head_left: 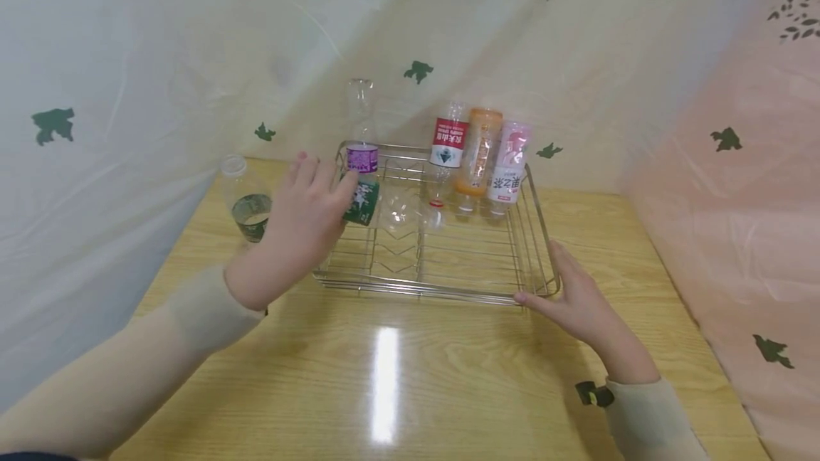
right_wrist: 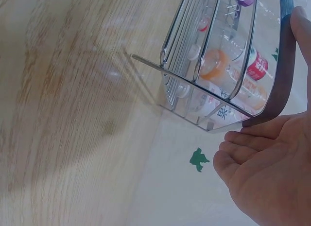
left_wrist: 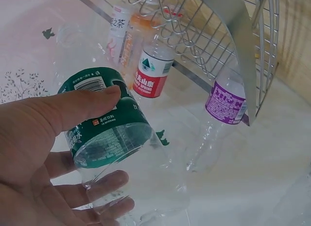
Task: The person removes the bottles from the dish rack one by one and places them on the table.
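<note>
My left hand [head_left: 307, 201] holds a clear plastic bottle with a green label [left_wrist: 114, 112], tilted on its side above the left part of a wire rack [head_left: 468, 262]. In the left wrist view the thumb lies across the label and the fingers are on the other side. My right hand [head_left: 579, 297] grips the rack's near right corner, its thumb on the front rim and fingers along the side. Inside lean a purple-label bottle [head_left: 362, 159], a red-and-white-label bottle [head_left: 450, 141], an orange bottle [head_left: 482, 151] and a pink-and-white bottle [head_left: 510, 162], caps mostly hidden or low.
Another clear bottle with a dark green label [head_left: 252, 213] stands upright on the wooden table [head_left: 307, 375], left of the rack. Behind and at both sides hangs a pale curtain [head_left: 269, 34] with green bird prints. The rack has wire dividers along its floor.
</note>
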A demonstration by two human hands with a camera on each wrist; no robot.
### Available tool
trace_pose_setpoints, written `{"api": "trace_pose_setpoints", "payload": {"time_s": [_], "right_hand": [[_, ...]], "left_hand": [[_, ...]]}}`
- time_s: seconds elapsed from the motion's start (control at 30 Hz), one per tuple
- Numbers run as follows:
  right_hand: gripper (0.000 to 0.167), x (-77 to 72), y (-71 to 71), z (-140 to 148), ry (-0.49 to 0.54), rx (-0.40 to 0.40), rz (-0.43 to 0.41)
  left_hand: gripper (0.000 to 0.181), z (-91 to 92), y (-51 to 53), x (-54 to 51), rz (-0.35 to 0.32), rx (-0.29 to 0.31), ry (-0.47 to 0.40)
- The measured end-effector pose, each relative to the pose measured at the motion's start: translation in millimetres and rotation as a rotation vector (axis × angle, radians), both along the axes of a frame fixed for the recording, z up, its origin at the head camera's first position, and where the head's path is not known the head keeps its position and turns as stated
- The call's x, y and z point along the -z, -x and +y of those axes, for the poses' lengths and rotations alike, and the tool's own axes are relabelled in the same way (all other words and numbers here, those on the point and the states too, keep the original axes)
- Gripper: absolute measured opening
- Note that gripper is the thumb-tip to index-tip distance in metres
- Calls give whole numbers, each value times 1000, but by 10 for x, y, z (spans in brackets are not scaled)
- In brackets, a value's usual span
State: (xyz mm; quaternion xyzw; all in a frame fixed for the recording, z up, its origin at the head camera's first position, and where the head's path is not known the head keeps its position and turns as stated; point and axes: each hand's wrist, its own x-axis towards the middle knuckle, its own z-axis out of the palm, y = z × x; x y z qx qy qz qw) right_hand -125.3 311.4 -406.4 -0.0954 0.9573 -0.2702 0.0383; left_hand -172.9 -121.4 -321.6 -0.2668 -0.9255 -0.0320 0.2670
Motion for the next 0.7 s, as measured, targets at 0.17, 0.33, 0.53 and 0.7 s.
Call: {"api": "trace_pose_setpoints", "payload": {"time_s": [0.17,0.33,0.53,0.7], "right_hand": [[123,-2,0,6,2,1,0],[122,-13,-8,7,2,5,-1],[122,-23,-17,-20,42,14,57],[119,-59,-28,-60,95,10,162]], "left_hand": [[57,49,-24,23,-10,12,-8],[66,107,-50,28,-25,32,-36],[70,156,-76,24,-23,55,-24],[62,198,-72,42,15,83,-39]]}}
